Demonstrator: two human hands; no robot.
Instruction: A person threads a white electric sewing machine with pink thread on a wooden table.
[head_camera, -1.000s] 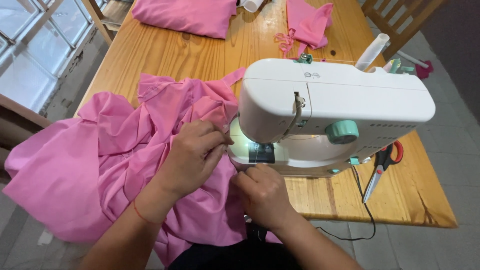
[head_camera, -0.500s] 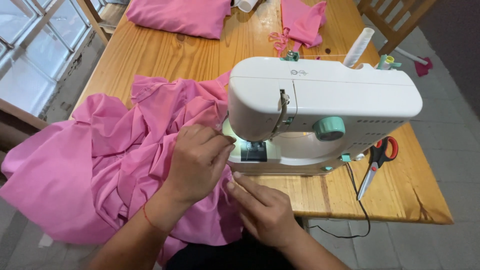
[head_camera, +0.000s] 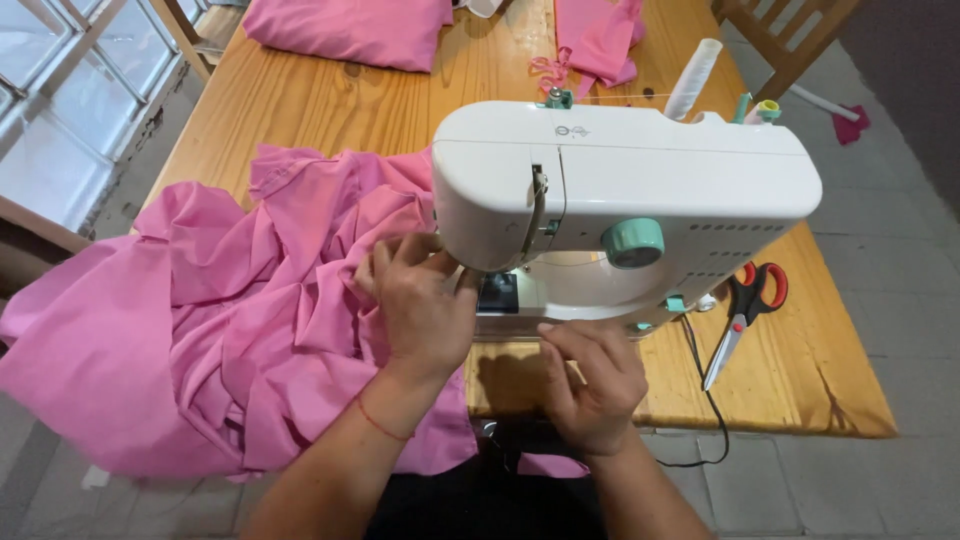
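- Sewing machine (head_camera: 640, 190), white with mint-green dial, sits on a wooden table (head_camera: 330, 110); taken as landmark for all notes below.
- Left hand (head_camera: 420, 300): lies palm down on pink fabric (head_camera: 230, 330) just left of the machine's needle area, fingers spread and curled a little, pressing the cloth flat. Fingertips close against the machine's white head. Thin red thread band at the wrist.
- Right hand (head_camera: 590, 380): in front of the machine's base, at the table's near edge, fingers bent and drawn together. Cannot tell whether they pinch cloth or thread; the grip is hidden under the knuckles.
- Pink fabric: large crumpled mass spreading left of the machine, over the table's left and near edges, one edge running in under the machine's head.
- Scissors (head_camera: 745, 310), red and black handles: flat on the table right of the machine's base, blades pointing toward the near edge, well apart from both hands.
- Black cord (head_camera: 705, 390): trails from the machine's right side over the near table edge.
- Folded pink cloth (head_camera: 345, 30): behind the machine, far left.
- White thread cone (head_camera: 692, 78): just behind the machine's top.
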